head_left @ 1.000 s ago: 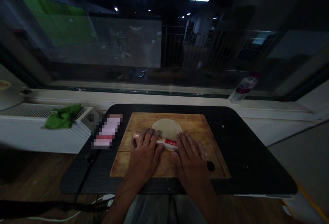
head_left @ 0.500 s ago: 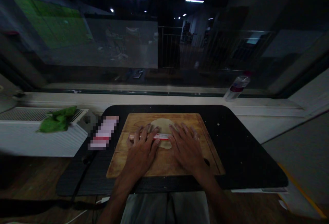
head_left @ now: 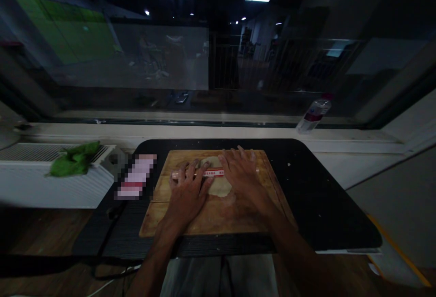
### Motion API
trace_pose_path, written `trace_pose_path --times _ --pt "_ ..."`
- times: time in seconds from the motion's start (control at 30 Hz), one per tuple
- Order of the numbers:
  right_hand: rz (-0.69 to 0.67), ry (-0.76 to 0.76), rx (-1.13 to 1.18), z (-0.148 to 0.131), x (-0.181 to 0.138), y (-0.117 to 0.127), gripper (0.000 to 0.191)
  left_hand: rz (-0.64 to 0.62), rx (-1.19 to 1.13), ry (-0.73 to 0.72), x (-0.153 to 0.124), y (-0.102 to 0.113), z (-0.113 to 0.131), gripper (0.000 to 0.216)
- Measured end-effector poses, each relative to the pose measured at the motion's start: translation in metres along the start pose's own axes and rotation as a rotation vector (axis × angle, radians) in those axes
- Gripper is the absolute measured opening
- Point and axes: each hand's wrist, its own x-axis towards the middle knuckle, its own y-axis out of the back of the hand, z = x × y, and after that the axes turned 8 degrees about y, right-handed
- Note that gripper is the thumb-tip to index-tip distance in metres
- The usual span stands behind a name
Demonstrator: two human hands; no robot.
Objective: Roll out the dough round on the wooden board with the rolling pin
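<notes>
A wooden rolling pin (head_left: 214, 173) with a red and white printed label lies across a flat round of pale dough (head_left: 220, 188). Both are on a wooden cutting board (head_left: 235, 220). My left hand (head_left: 188, 191) rests over the pin's left part, its fingers apart and slightly bent across the top. Over the right part lies my right hand (head_left: 241, 170), with fingers stretched forward past the pin. What looks like flour whitens the fingertips. My hands hide the dough's sides and much of the pin.
The board sits on a black table (head_left: 323, 201). Left of it lies a pixelated pinkish item (head_left: 138, 176). A green cloth (head_left: 75, 158) drapes over a white radiator (head_left: 75, 190). A bottle (head_left: 312, 115) stands on the windowsill (head_left: 269, 133) below a large dark window.
The rolling pin has rolled a little away from me over the dough. Both hands went forward with it, the right one farther, baring more of the dough's near edge.
</notes>
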Motion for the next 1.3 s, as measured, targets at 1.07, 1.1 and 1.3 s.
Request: trace_pose_path --times 1.07,1.1,1.3 --pt "-0.075 0.401 0.333 0.028 0.004 0.02 0.03 0.05 -0.174 -0.01 -0.006 -0.006 -0.016 0.067" --pt "-0.079 0.397 0.328 0.027 0.004 0.022 0.03 0.052 -0.182 -0.006 -0.006 -0.005 -0.016 0.068" --pt "-0.14 0.319 0.283 0.026 0.001 0.024 0.032 0.115 -0.294 0.033 -0.005 -0.006 -0.017 0.073"
